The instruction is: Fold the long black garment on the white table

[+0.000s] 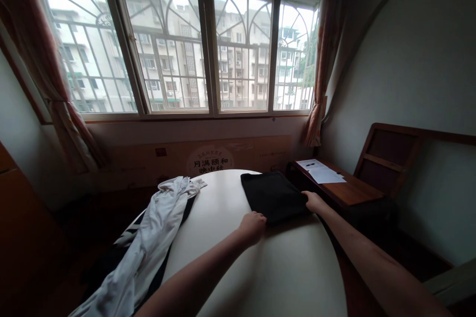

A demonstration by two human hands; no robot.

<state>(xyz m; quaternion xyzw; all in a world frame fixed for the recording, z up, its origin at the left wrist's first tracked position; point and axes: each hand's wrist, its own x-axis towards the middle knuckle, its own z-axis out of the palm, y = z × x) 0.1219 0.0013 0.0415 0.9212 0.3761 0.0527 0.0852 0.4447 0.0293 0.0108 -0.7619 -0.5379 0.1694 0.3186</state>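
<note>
A folded black cloth garment (275, 195) lies flat near the far right edge of the round white table (230, 257); its exact kind does not show. My left hand (253, 225) is closed on its near left corner, fingers curled over the edge. At its right side, my right hand (312, 201) pinches the edge, thumb and fingers together. Along the table's left side lies a loose, crumpled white garment (159, 228), with dark cloth (186, 210) showing under and beside it. Neither hand touches that pile.
Beyond the table stands a printed cardboard panel (256, 151) below the barred window (241, 59). To the right is a wooden side table (357, 190) with white papers (325, 173) and a pen (310, 164). A wooden chair back (390, 148) stands behind it. Curtains (318, 104) hang beside the window.
</note>
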